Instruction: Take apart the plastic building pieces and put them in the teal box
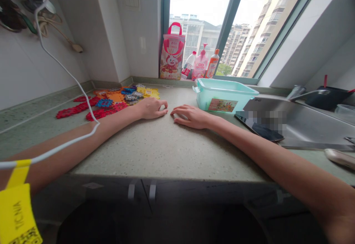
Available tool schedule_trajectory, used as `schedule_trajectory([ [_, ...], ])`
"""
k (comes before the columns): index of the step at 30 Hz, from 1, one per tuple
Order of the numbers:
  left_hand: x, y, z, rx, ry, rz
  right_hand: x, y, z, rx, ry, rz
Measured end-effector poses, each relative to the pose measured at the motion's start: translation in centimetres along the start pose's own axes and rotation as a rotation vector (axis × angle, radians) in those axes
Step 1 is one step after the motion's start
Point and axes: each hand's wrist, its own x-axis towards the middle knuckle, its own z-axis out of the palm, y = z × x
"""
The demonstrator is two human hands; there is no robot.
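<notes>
Both my hands rest on the speckled green countertop [155, 151]. My left hand [151, 108] lies knuckles up with its fingers curled in loosely, and nothing shows in them. Just left of it is a pile of flat plastic interlocking pieces [111, 101] in red, orange, blue, yellow and grey. My right hand [190, 116] lies palm down with the fingers stretched toward the left hand, holding nothing. The fingertips of the two hands are a small gap apart.
A mint-green plastic box [224, 95] stands behind my right hand. A dark phone [259, 127] lies at the edge of a steel sink [307, 125]. On the window sill are a pink gift bag [172, 53] and bottles [201, 64]. A white cable [69, 140] crosses my left arm.
</notes>
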Motion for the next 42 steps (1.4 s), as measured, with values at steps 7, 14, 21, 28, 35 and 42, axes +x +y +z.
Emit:
schedule_trajectory([
  [7,-0.04,-0.04,0.03,-0.006,-0.001,0.0,0.01,-0.01,-0.02,0.017,0.01,-0.002],
  [14,-0.08,0.18,-0.13,-0.001,-0.006,-0.018,0.06,-0.03,-0.12,-0.002,-0.004,-0.011],
  [21,-0.08,0.05,0.0,-0.022,-0.001,-0.016,0.08,-0.14,-0.18,0.009,-0.004,-0.008],
  [28,-0.03,-0.08,0.03,-0.019,-0.001,-0.011,0.1,-0.23,-0.25,0.013,-0.002,-0.003],
  [35,-0.02,0.03,0.0,-0.006,0.009,-0.006,0.07,-0.12,-0.18,0.017,-0.006,-0.009],
  [42,-0.02,0.04,0.0,-0.008,0.0,-0.004,0.03,-0.07,-0.13,0.003,-0.001,-0.004],
])
